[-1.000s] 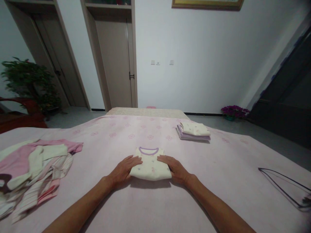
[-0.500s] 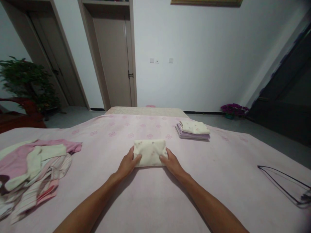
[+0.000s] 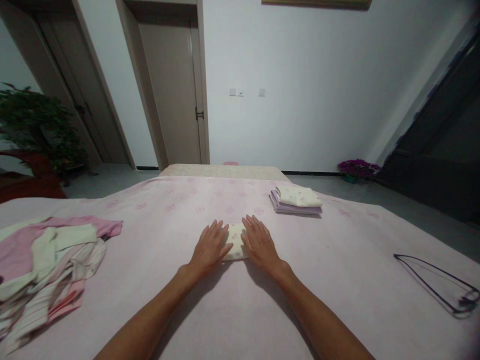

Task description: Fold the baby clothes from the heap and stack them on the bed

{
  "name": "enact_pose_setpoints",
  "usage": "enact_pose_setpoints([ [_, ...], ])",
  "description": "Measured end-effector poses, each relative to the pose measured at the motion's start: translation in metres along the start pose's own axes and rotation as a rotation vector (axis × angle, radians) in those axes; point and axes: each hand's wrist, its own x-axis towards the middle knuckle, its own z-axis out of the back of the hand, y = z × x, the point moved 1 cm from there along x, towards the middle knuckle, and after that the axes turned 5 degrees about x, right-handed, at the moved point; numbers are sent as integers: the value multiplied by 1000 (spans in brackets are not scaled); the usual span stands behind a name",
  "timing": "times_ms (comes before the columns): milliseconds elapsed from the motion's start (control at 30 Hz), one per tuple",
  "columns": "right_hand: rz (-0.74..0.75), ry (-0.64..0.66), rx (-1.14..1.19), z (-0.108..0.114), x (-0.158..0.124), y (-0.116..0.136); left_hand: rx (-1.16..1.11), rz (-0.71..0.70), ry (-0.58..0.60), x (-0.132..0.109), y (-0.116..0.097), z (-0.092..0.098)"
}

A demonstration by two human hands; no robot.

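Observation:
A small folded cream garment point(image 3: 236, 242) lies on the pink bedsheet point(image 3: 300, 290), in front of me near the middle of the bed. My left hand point(image 3: 210, 245) rests flat against its left side, fingers spread and partly covering it. My right hand point(image 3: 258, 242) lies flat at its right side, fingers spread, with the fingertips nearly reaching the far end of the bundle. Neither hand is lifting the garment. Its underside is hidden.
A neat stack of folded lilac and cream clothes point(image 3: 296, 201) sits beyond my right hand. A loose heap of pink, cream and striped clothes point(image 3: 45, 265) lies at the left. A dark wire hanger point(image 3: 437, 285) lies at the right. The bed's far end meets a grey floor.
The cream garment has gone from a wide folded shape with its collar showing to a narrower bundle. It now sits farther from me, and both hands have moved forward and opened flat.

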Motion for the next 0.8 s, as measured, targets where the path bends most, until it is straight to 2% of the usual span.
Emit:
enact_pose_setpoints([
  [100,1,225,-6,-9,2,4,14,-53,108,-7,-7,-12],
  [167,-53,333,-19,-13,-2,0,22,-33,125,-14,-3,-16],
  [300,-89,366,-8,-11,-9,-10,12,1,80,-29,12,-19],
  [433,-111,370,39,-9,-13,-19,-22,-37,-14,-39,19,-19],
  [500,-156,317,80,-6,-16,-25,-30,-76,-42,-42,18,-17],
  [533,-184,252,102,-3,-19,-28,-32,-96,-49,-42,17,-16],
  [667,-260,-98,250,16,-36,-26,-22,-88,-61,-40,12,-11],
  [733,-382,-141,451,24,-50,-17,-13,-44,-63,-37,8,-8],
  [800,-570,-86,734,26,-64,-5,-16,-16,-57,-35,0,-4],
])
